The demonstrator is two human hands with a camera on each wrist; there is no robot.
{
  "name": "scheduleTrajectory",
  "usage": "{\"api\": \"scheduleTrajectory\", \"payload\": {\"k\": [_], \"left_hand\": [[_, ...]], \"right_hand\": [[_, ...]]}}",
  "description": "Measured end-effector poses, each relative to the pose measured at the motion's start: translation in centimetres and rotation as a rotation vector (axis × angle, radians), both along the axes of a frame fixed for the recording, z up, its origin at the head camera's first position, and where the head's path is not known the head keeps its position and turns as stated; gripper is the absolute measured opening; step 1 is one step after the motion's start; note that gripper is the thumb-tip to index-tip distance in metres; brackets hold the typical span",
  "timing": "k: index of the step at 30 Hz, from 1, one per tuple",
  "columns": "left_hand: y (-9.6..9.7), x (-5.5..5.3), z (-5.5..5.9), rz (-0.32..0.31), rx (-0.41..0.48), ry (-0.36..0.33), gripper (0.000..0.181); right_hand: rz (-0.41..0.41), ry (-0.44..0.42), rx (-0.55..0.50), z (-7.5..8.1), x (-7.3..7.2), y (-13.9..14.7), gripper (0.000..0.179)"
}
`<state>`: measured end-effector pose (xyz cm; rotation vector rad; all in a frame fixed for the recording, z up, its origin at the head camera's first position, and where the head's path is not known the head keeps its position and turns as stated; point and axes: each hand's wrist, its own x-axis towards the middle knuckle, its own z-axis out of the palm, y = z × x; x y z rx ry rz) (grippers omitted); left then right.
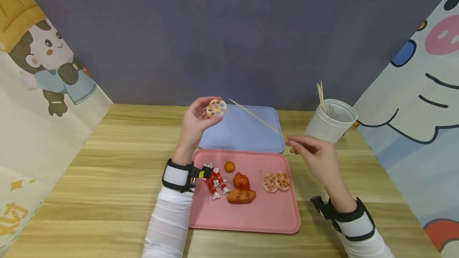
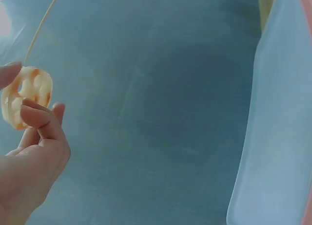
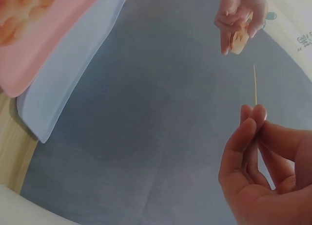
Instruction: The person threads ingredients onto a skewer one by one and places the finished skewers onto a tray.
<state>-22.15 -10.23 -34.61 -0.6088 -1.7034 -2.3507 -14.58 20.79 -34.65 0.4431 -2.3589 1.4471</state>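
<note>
Between thumb and fingers my left hand (image 1: 196, 119) pinches a lotus root slice (image 1: 216, 108), raised above the left edge of the blue tray. A thin wooden skewer (image 1: 256, 118) is pinched near its lower end by my right hand (image 1: 314, 155). Its tip points up and left toward the slice, and in the head view a small gap lies between them. From the right wrist view, the skewer (image 3: 255, 86) stands out from the fingertips, apart from the slice (image 3: 239, 41). The left wrist view shows the slice (image 2: 30, 96) held by its edge.
A pink tray (image 1: 251, 220) holds two lotus slices (image 1: 276, 182), red-and-white pieces (image 1: 216, 180), a small orange ball (image 1: 229, 166) and browned meat pieces (image 1: 242, 196). Behind it lies the blue tray (image 1: 244, 130). At right stands a white bucket (image 1: 328, 124) with several skewers.
</note>
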Motion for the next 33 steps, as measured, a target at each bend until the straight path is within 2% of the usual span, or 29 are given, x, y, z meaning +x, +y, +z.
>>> {"api": "scheduleTrajectory", "payload": {"k": [5, 16, 25, 33], "left_hand": [[0.0, 0.2, 0.4, -0.049, 0.139, -0.008, 0.044], [0.2, 0.5, 1.0, -0.062, 0.249, -0.048, 0.041], [0.2, 0.5, 1.1, -0.076, 0.26, -0.053, 0.04], [0.3, 0.6, 1.0, -0.074, 0.213, -0.047, 0.041]], "right_hand": [[0.024, 0.019, 0.043, 0.2, 0.8, -0.3, 0.017], [0.039, 0.078, 0.076, 0.4, 1.2, -0.4, 0.016], [0.028, 0.064, 0.085, 0.4, 1.3, -0.5, 0.019], [0.041, 0.06, 0.064, 0.4, 1.2, -0.4, 0.019]]}}
